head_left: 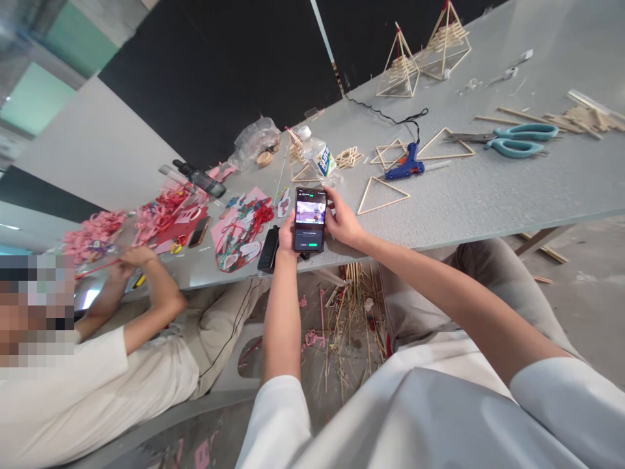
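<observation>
A lit phone (309,219) stands upright at the near edge of a grey table (488,189), gripped from both sides by the left hand (287,238) and right hand (342,221); a stick triangle (382,195) lies just right, a glue gun (405,166) beyond.

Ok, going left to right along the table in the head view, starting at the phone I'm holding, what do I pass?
Phone held in both hands, left hand and right hand → flat stick triangle → blue glue gun → teal scissors → pile of sticks.
</observation>
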A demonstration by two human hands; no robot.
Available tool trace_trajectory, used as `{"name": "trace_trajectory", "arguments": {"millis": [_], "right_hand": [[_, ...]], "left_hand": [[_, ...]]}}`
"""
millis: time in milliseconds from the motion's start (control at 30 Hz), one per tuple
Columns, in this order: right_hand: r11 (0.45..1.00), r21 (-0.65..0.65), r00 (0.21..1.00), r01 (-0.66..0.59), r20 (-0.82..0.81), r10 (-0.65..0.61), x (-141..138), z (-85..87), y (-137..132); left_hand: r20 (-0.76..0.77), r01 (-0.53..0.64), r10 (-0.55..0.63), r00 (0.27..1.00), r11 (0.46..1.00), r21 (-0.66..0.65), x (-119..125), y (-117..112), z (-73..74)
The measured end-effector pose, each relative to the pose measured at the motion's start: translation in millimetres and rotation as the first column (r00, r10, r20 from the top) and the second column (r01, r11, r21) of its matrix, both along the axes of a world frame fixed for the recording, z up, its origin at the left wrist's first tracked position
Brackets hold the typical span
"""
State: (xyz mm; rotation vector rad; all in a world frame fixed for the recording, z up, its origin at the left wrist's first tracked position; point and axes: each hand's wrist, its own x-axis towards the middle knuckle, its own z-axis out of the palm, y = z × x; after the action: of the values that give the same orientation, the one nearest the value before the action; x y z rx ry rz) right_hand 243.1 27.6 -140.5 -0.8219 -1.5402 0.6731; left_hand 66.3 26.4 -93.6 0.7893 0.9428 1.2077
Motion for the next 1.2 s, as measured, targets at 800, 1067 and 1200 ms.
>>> {"name": "trace_trajectory", "arguments": {"millis": [800,1067,1200], "right_hand": [[0.997,0.010,0.991,0.081,-0.104,-0.080,2,11.1,-3],[0.996,0.020,0.992,0.088,-0.091,-0.086,2,8.3,0],[0.996,0.015,0.991,0.084,-0.102,-0.082,3,11.4,-3]], "left_hand": [[-0.089,0.088,-0.089,0.992,0.996,-0.016,-10,-3,-8.4],[-0.092,0.207,-0.209,0.974,0.978,-0.034,-7,-4,-3.7],[-0.067,0.208,-0.212,0.975,0.976,-0.059,-4,-6,2.3]]}}
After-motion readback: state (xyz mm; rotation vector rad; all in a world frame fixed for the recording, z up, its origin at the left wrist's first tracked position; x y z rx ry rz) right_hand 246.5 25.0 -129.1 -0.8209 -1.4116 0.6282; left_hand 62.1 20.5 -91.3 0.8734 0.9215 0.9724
